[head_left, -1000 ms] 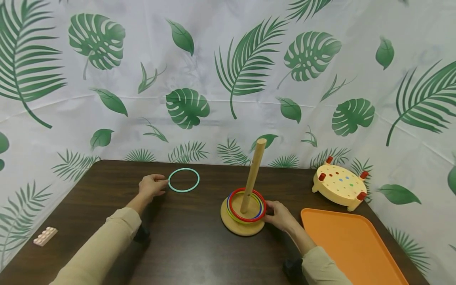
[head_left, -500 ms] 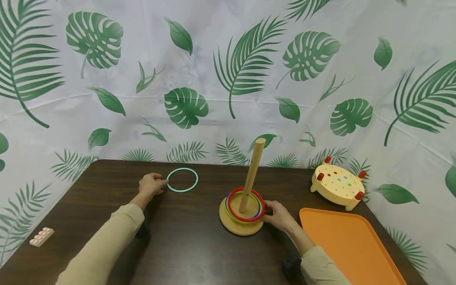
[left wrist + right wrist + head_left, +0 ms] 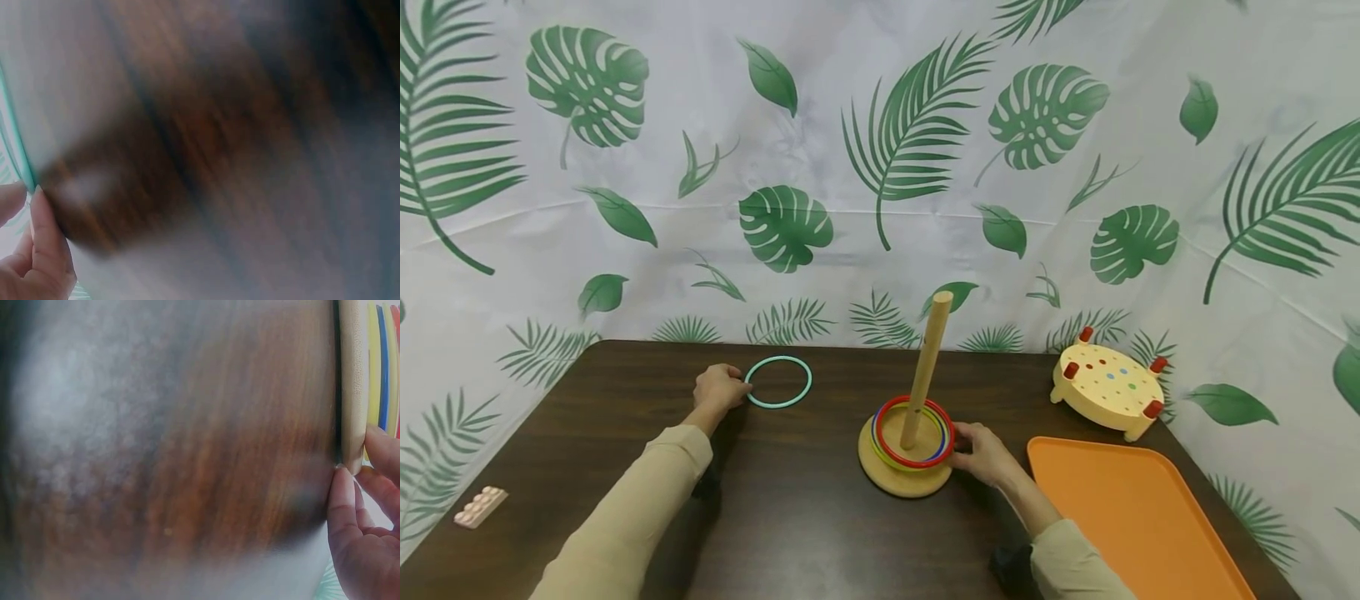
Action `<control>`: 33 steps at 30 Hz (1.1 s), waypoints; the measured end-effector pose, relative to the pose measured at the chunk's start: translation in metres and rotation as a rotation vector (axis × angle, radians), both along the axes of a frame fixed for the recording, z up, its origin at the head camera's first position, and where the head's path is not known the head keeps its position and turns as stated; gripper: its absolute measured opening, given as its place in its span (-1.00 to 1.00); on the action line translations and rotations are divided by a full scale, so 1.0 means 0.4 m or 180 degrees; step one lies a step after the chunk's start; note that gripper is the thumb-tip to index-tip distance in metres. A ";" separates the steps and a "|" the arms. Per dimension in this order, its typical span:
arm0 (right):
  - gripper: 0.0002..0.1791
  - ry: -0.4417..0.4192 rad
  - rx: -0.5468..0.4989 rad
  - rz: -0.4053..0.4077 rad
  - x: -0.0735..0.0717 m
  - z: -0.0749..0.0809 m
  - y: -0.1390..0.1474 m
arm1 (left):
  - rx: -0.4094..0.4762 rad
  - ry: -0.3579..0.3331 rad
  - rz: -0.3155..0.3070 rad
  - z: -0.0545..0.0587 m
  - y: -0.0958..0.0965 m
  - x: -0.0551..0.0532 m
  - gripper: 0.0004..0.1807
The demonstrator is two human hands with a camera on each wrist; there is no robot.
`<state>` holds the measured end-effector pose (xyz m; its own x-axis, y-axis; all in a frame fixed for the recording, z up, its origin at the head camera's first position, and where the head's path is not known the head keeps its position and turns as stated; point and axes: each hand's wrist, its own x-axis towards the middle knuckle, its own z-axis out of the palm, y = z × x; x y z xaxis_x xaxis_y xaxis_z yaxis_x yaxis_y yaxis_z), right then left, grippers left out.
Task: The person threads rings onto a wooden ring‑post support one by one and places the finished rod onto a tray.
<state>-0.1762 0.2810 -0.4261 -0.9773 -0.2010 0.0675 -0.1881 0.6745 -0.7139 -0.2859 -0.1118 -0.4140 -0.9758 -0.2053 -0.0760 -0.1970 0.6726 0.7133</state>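
Observation:
In the head view, my left hand (image 3: 718, 390) is at the near-left edge of a turquoise ring (image 3: 778, 358) lying on the table. Close up, thumb and index finger pinch the ring's rim (image 3: 15, 137). A wooden ring-toss stand (image 3: 898, 485) stands right of centre, its tall peg (image 3: 928, 350) upright. Red (image 3: 915, 466), yellow and blue rings lie stacked around the peg on the round base. My right hand (image 3: 988, 457) grips the base's right edge (image 3: 355, 381), thumb on the upper side beside the rings and a finger below.
An orange tray (image 3: 1135, 508) lies at the right front. Behind it rests a cream pegged board (image 3: 1108, 387) with red-tipped legs. A pale pink studded block (image 3: 480, 507) is near the table's left edge. A leaf-print cloth (image 3: 820, 275) hangs behind the table.
The head view has shifted slightly, so things appear a little farther left. My left fingers have come in slightly over the turquoise ring's edge. The right hand stays at the stand's base.

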 end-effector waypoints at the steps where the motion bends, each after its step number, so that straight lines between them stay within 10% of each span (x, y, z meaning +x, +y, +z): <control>1: -0.48 0.0011 -0.0013 0.0031 0.000 0.000 0.001 | -0.0053 -0.0009 0.0009 0.001 0.000 -0.001 -0.62; 33: -0.52 0.0155 -0.0069 0.0318 -0.003 -0.002 0.006 | -0.0444 -0.0045 -0.0400 0.032 -0.005 0.021 -0.84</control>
<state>-0.1775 0.2834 -0.4270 -0.9479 -0.2952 0.1198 -0.2884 0.6353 -0.7164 -0.2775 -0.1137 -0.4012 -0.9934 -0.0914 -0.0692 -0.1146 0.7848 0.6090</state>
